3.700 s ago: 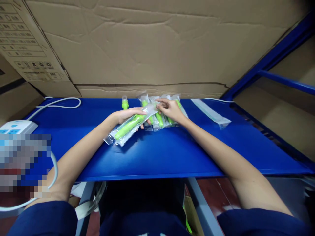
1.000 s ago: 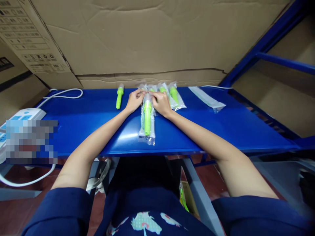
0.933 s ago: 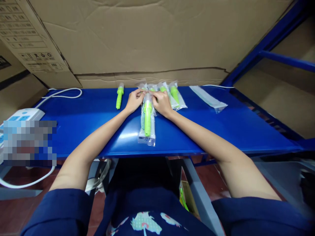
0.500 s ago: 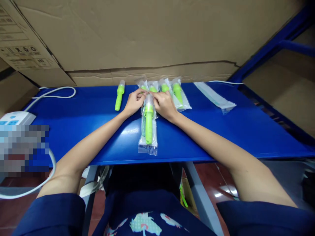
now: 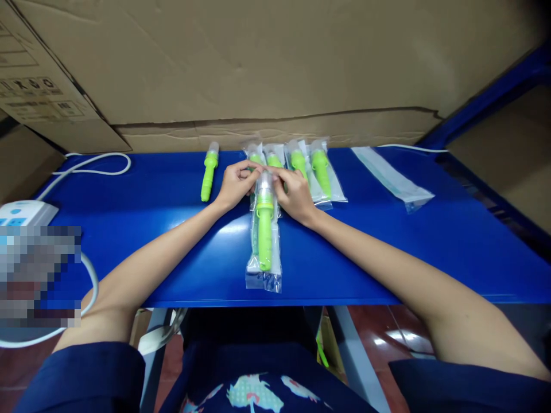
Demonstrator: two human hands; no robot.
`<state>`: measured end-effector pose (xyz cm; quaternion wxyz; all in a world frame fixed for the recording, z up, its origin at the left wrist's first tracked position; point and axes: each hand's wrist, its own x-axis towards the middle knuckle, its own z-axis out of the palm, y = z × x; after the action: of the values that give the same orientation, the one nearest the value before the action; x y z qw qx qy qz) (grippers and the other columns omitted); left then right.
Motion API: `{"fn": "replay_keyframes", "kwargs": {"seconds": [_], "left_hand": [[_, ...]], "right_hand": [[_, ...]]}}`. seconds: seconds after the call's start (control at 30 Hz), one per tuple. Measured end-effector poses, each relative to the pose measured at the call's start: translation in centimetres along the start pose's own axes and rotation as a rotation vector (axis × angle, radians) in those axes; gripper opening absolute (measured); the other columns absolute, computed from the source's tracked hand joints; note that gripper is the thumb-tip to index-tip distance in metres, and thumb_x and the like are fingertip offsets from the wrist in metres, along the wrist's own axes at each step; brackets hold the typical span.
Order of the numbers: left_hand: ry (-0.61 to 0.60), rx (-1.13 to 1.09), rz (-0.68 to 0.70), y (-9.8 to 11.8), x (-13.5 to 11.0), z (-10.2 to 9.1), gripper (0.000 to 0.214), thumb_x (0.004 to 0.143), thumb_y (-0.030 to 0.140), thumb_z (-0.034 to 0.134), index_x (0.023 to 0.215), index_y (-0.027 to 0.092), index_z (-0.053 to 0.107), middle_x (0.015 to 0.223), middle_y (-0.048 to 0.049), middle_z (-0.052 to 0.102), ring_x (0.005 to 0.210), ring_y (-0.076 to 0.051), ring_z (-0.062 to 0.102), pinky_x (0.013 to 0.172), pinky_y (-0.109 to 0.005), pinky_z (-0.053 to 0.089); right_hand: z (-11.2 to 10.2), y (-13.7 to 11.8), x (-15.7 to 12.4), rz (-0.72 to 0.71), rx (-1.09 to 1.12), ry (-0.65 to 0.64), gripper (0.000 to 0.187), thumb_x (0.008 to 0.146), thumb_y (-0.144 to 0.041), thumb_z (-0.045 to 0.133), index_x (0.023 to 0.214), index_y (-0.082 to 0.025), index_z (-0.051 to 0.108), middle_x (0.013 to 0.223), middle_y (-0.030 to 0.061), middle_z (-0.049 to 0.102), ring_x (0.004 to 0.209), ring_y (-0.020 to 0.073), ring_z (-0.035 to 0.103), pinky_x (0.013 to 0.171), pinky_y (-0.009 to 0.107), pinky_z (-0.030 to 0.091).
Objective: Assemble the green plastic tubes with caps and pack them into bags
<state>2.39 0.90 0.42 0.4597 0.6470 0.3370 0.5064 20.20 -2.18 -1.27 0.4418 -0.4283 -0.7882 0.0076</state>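
A clear plastic bag point(image 5: 253, 275) lies upright in front of me on the blue table point(image 5: 181, 269). Inside it is a lime-green ribbed stick with a clear cap point(image 5: 265, 235), beside a pale strip. My left hand point(image 5: 237, 182) pinches the bag's far end from the left. From the right, my right hand point(image 5: 295, 192) pinches the same end, its fingertips meeting the left ones. The exact grip is partly hidden by the fingers. Left of my hands lies an unbagged green stick point(image 5: 209, 174), its clear cap pointing away.
Several bagged green sticks point(image 5: 320, 172) lie behind my hands along the cardboard wall point(image 5: 241, 69). To the right is a flat clear packet point(image 5: 390, 175). A white power strip point(image 5: 28, 213) and its cable point(image 5: 101, 171) occupy the left end.
My view has shifted slightly, so the table sits a little lower in the picture. Both hands stay at the bag's far end, with fingers only slightly moved.
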Motion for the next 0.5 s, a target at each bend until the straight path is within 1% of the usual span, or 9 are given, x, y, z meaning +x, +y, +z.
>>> {"fn": "replay_keyframes", "kwargs": {"seconds": [0.07, 0.13, 0.2, 0.27, 0.33, 0.43, 0.5], "left_hand": [[0.023, -0.004, -0.007, 0.13, -0.01, -0.08, 0.029, 0.084, 0.044, 0.079, 0.086, 0.015, 0.075, 0.043, 0.0061, 0.053, 0.035, -0.005, 0.041, 0.037, -0.017, 0.032], [0.048, -0.012, 0.001, 0.17, -0.01, -0.13, 0.034, 0.083, 0.047, 0.08, 0.088, 0.014, 0.078, 0.044, 0.0053, 0.054, 0.035, -0.004, 0.041, 0.037, -0.017, 0.032], [0.062, -0.019, 0.016, 0.14, 0.02, -0.19, 0.038, 0.081, 0.051, 0.081, 0.089, 0.014, 0.08, 0.045, 0.0045, 0.056, 0.036, -0.004, 0.041, 0.037, -0.017, 0.032], [0.055, -0.024, 0.03, 0.09, 0.04, -0.25, 0.043, 0.08, 0.055, 0.081, 0.093, 0.013, 0.081, 0.046, 0.004, 0.057, 0.037, -0.004, 0.041, 0.037, -0.018, 0.032], [0.016, -0.025, 0.045, 0.06, 0.04, -0.31, 0.048, 0.08, 0.057, 0.081, 0.101, 0.013, 0.081, 0.047, 0.0037, 0.058, 0.037, -0.005, 0.043, 0.039, -0.018, 0.036], [-0.057, -0.018, 0.061, 0.06, 0.01, -0.35, 0.054, 0.079, 0.056, 0.083, 0.113, 0.014, 0.078, 0.049, 0.0035, 0.061, 0.04, -0.007, 0.05, 0.046, -0.02, 0.043], [-0.075, -0.027, 0.066, 0.02, 0.03, -0.37, 0.057, 0.076, 0.055, 0.085, 0.115, 0.014, 0.077, 0.055, 0.0027, 0.064, 0.044, -0.008, 0.055, 0.05, -0.021, 0.048]], "right_hand": [[-0.15, -0.1, 0.1, 0.059, 0.119, 0.044, 0.031, 0.102, -0.027, 0.045, 0.118, -0.022, 0.072, 0.103, 0.0069, 0.077, 0.085, 0.0226, 0.068, 0.082, 0.04, 0.052], [-0.34, -0.26, 0.22, 0.136, 0.235, 0.065, 0.028, 0.102, -0.031, 0.049, 0.115, -0.023, 0.072, 0.09, 0.0036, 0.074, 0.07, 0.0189, 0.061, 0.07, 0.036, 0.051], [-0.44, -0.4, 0.33, 0.19, 0.34, 0.076, 0.026, 0.101, -0.034, 0.052, 0.112, -0.024, 0.073, 0.085, 0.0017, 0.072, 0.063, 0.0167, 0.056, 0.062, 0.033, 0.047], [-0.37, -0.43, 0.41, 0.21, 0.429, 0.093, 0.023, 0.099, -0.036, 0.056, 0.108, -0.024, 0.074, 0.089, 0.0017, 0.074, 0.065, 0.016, 0.057, 0.061, 0.032, 0.047], [-0.17, -0.33, 0.45, 0.215, 0.499, 0.111, 0.022, 0.098, -0.038, 0.059, 0.105, -0.024, 0.074, 0.094, 0.0025, 0.076, 0.07, 0.0163, 0.062, 0.063, 0.032, 0.049], [0.15, -0.07, 0.44, 0.214, 0.55, 0.146, 0.022, 0.097, -0.042, 0.062, 0.105, -0.024, 0.074, 0.098, 0.0031, 0.077, 0.078, 0.0175, 0.068, 0.067, 0.032, 0.052], [0.27, 0.05, 0.45, 0.212, 0.564, 0.165, 0.022, 0.096, -0.042, 0.063, 0.104, -0.024, 0.074, 0.1, 0.0032, 0.077, 0.082, 0.018, 0.07, 0.07, 0.032, 0.054]]}}
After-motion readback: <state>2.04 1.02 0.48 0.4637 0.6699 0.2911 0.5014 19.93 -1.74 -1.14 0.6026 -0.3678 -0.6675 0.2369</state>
